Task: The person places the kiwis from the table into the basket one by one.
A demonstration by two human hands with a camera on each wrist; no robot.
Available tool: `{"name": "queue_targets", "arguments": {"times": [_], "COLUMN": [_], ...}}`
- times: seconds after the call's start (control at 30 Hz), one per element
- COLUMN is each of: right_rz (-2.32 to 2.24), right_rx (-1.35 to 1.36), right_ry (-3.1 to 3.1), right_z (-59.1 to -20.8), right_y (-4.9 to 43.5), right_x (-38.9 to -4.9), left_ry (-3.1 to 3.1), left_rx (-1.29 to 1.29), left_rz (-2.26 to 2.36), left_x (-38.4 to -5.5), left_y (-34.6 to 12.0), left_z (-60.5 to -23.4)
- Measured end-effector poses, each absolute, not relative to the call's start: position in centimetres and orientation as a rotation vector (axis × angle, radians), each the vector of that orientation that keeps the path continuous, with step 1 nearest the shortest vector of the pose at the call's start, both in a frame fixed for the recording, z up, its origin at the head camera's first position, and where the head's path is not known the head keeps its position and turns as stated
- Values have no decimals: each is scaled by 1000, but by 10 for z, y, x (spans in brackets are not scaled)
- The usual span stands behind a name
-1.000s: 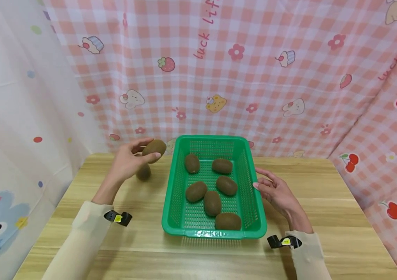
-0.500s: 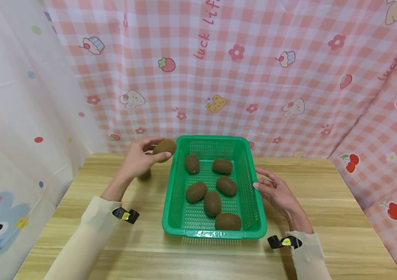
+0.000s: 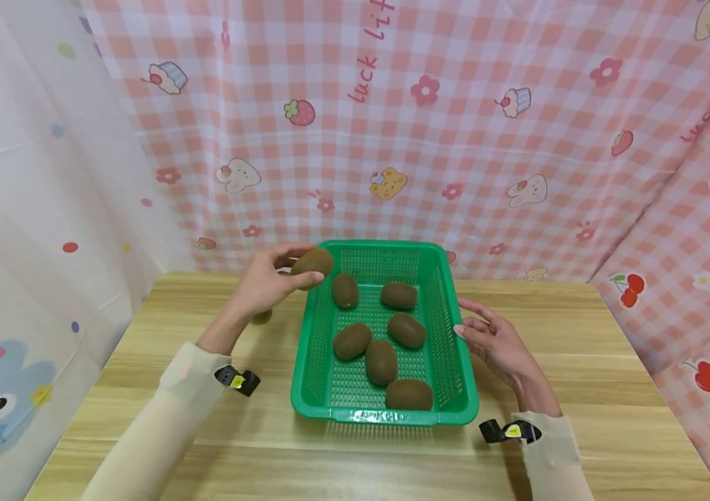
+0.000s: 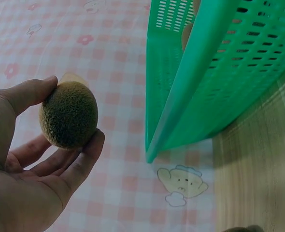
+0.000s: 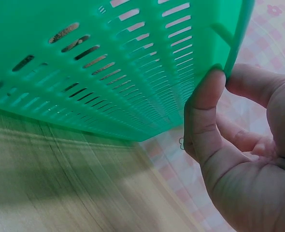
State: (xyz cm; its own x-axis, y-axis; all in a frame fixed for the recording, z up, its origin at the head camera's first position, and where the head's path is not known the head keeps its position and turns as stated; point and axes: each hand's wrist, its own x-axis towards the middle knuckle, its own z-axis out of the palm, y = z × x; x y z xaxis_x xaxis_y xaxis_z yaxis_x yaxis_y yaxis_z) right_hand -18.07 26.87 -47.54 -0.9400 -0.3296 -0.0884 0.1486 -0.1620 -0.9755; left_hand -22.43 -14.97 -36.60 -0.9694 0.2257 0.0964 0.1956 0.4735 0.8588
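My left hand grips a brown fuzzy kiwi between thumb and fingers, raised at the left rim of a green plastic basket. In the left wrist view this kiwi shows end-on, with the basket wall a short way to its right. Several kiwis lie spread over the basket's floor, one kiwi near the middle. My right hand pinches the basket's right rim; the right wrist view has the thumb and index finger meeting at that rim.
Partly hidden under my left wrist, another kiwi lies on the wooden table. A pink checked cloth hangs behind the table and along its right. A white printed curtain hangs on the left.
My left hand has carried the kiwi rightward, from left of the basket to its left rim. The right hand and the basket have stayed in place.
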Motion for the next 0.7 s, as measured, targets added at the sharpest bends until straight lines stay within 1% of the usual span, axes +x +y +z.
{"name": "queue_targets", "arguments": {"times": [0.27,0.7], "right_rz": [-2179,-2158], "right_rx": [-206,-192], "right_ry": [1781,1812], "right_z": [-475,-477], "right_y": [269,270], "right_x": [-180,-181], "left_ry": [2594,2607], "left_rx": [423,430], "left_rz": [1617,1542], "left_x": [-225,-227], "left_y": [-136,-130], "left_z": [-370,-371]}}
